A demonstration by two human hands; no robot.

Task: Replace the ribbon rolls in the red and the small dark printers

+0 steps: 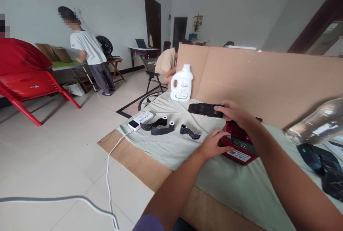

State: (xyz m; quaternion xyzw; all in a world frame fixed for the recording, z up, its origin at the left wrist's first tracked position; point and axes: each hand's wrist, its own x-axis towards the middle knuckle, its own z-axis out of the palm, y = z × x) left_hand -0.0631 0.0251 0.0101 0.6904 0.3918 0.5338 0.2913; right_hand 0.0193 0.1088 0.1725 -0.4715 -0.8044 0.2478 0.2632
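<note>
My right hand (232, 111) pinches one end of a flat black strip (202, 109), which has a pale lower edge and extends left above the cloth. Below it, my left hand (214, 144) grips the left corner of a red box-shaped device (239, 156), its thumb along the front. The device looks like a small printer, with a raised lid, a dark panel and a white label; my right forearm hides part of it. Left of my hands lie a small dark roll (189, 132) with a loose tail and two part-unrolled black strips (163, 129) with white cores.
A white jug (182, 84) stands at the cardboard screen (254, 77). A white power strip (140, 121) trails its cable (107, 166) over the table's left edge. Dark and clear plastic wrapping (317, 120) lies at right. Other people (91, 52) are farther back, near a red chair (32, 84).
</note>
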